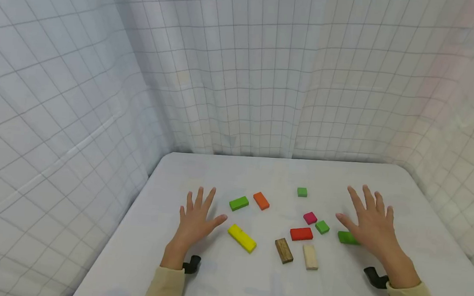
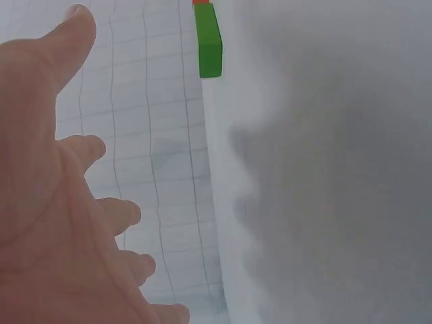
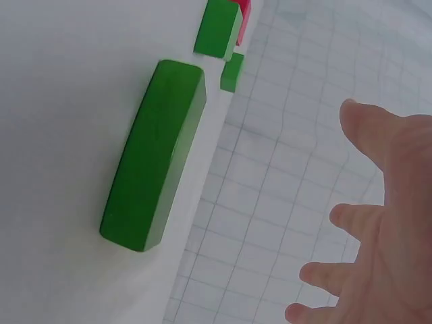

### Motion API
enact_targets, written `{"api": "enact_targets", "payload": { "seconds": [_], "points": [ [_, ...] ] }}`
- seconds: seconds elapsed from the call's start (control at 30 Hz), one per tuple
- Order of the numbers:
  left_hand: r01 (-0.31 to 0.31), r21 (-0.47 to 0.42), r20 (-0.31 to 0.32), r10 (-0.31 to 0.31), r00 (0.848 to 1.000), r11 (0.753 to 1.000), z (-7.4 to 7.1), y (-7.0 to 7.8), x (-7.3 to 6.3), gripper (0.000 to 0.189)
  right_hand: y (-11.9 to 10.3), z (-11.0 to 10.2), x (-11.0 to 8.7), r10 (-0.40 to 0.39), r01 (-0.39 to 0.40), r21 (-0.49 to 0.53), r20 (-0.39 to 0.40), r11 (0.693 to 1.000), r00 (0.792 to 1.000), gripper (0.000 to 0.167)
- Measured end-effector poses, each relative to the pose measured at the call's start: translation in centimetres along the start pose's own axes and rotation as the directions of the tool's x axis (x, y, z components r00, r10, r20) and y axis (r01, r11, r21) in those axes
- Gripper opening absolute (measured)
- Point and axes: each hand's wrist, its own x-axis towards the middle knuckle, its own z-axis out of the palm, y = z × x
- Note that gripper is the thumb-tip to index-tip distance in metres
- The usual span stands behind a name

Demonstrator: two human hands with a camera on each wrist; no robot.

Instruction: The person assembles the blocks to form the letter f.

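My left hand point(image 1: 195, 223) hovers over the left side of the table with fingers spread and nothing held. Nearest to it are a yellow block point(image 1: 242, 238) and a light green block point(image 1: 238, 203), both to its right. On the other side, my right hand point(image 1: 374, 228) is also spread and holds nothing. It partly covers a dark green block point(image 1: 348, 238) in the head view; the right wrist view shows this long block point(image 3: 154, 155) lying on the table, apart from the fingers. In the left wrist view, a green block point(image 2: 208, 40) lies beyond the palm.
Between the hands lie an orange block point(image 1: 261, 201), a red block point(image 1: 301, 234), a brown wooden block point(image 1: 284, 250), a pale wooden block point(image 1: 310, 257), a pink cube point(image 1: 310, 218) and small green pieces point(image 1: 321, 227). Gridded white curtains point(image 1: 243, 74) enclose the white table point(image 1: 226, 282).
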Motion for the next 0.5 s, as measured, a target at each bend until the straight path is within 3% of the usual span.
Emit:
{"api": "enact_targets", "payload": {
  "seconds": [0.17,0.5],
  "points": [
    [-0.053,-0.060,0.007,0.054,0.999,0.997,0.1,1.5,-0.6,0.095,-1.4,0.3,0.1,-0.056,0.056,0.011,0.017,0.998,0.998,0.089],
    [-0.172,-0.087,0.012,0.174,0.985,0.981,0.6,4.1,-1.2,0.093,-3.3,1.7,-0.3,-0.152,0.151,0.049,0.011,0.987,0.988,0.088]
  ]
}}
